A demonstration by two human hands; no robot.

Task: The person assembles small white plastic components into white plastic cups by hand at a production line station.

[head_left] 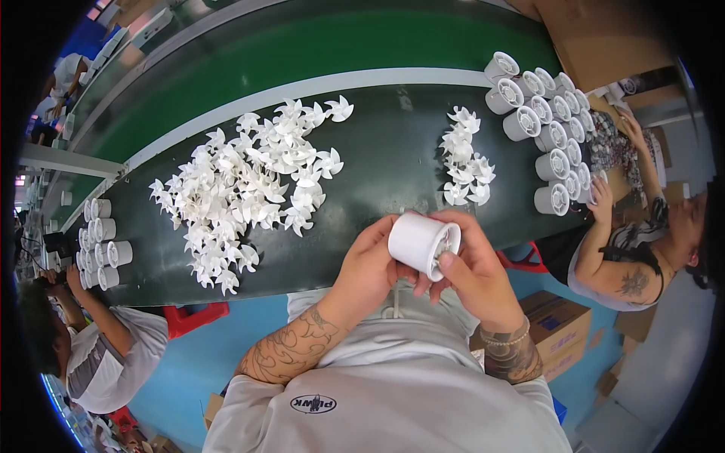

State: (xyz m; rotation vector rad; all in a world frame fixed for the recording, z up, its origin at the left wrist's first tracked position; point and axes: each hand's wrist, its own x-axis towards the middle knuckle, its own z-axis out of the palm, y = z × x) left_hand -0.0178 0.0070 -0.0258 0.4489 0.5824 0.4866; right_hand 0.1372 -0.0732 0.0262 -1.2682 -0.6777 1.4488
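Note:
Just in front of my body, both hands hold a white cylindrical fan housing [408,240], tilted on its side with its rimmed open end facing right. My left hand [368,260] is wrapped round the closed end, its fingertips partly hidden behind the housing. My right hand [480,281] grips the rimmed end, and its thumb presses at the opening, where small inner parts show. Beyond the hands lies a small cluster of white fan blades [458,155]. A much larger heap of the same white impellers [230,185] spreads to the left.
Several similar white housings [553,137] stand in rows at the right of the dark green worktop [377,151]; more housings [104,229] stand at the far left. Co-workers sit on both sides, one with a hand [602,198] beside the right rows. Cardboard boxes [555,325] are on the floor.

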